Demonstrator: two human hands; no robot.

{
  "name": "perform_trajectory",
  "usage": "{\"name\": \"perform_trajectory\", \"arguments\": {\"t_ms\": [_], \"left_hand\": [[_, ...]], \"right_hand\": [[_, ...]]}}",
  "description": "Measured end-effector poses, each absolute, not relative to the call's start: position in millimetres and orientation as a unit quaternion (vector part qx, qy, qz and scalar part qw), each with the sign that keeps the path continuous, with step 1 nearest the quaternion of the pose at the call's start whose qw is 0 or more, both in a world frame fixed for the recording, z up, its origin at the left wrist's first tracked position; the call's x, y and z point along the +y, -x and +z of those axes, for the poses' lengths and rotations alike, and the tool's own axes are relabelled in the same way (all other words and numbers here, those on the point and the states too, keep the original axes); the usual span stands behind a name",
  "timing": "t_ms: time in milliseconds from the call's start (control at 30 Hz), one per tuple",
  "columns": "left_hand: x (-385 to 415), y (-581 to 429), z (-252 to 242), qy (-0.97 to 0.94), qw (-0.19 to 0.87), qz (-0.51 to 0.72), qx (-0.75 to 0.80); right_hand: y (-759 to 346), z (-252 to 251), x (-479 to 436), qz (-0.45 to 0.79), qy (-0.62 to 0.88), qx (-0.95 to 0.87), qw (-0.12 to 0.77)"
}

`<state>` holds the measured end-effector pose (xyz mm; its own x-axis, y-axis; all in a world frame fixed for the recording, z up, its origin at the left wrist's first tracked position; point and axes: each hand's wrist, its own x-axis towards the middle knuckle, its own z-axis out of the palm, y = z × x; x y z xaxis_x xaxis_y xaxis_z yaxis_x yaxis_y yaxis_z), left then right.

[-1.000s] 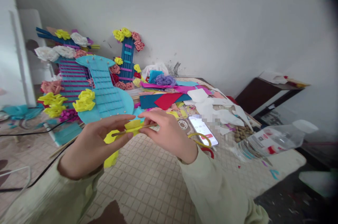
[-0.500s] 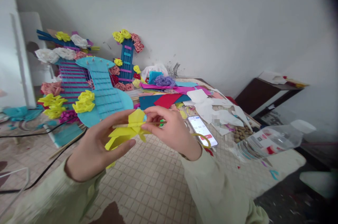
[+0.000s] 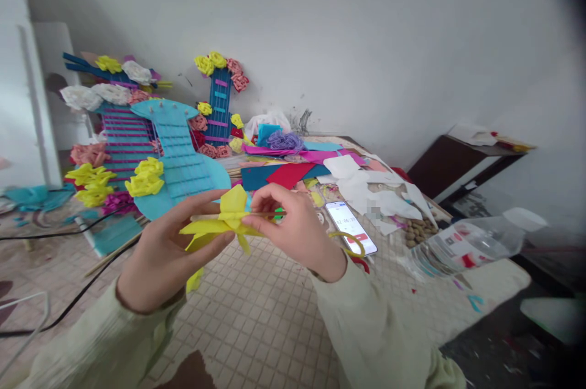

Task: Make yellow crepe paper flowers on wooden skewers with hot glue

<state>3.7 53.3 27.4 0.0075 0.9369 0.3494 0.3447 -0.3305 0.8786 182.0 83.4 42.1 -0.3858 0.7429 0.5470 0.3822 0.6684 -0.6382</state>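
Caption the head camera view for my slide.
Left hand and right hand hold yellow paper and a thin stick.

Matt, papery yellow petals (image 3: pixel 233 201) — smooth, glossy plastic bottle (image 3: pixel 488 239)

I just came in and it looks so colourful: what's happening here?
Someone is handling yellow paper and a thin stick above the table. The left hand curls around the paper, and the right hand pinches the stick close to it. Beyond the left hand stands a blue guitar shape with yellow flowers. A lit phone lies right of the right hand.
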Motion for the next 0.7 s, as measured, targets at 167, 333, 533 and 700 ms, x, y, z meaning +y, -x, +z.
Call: {"name": "perform_trajectory", "arguments": {"t_ms": [167, 333, 533, 700], "left_hand": [[48.9, -7.9, 31.3, -0.616, 0.295, 0.509, 0.523], [45.3, -11.9, 35.4, -0.593, 0.295, 0.512, 0.546], [49.8, -9.7, 31.2, -0.604, 0.24, 0.503, 0.57], [54.2, -6.7, 27.3, -0.607, 0.212, 0.528, 0.555]], "right_hand": [[-180.6, 40.2, 82.9, 0.171, 0.336, -0.816, 0.437], [-177.4, 36.6, 81.2, 0.128, 0.336, -0.821, 0.443], [-171.4, 28.2, 79.9, 0.106, 0.316, -0.825, 0.456], [-171.9, 27.4, 82.2, 0.093, 0.274, -0.848, 0.443]]}}
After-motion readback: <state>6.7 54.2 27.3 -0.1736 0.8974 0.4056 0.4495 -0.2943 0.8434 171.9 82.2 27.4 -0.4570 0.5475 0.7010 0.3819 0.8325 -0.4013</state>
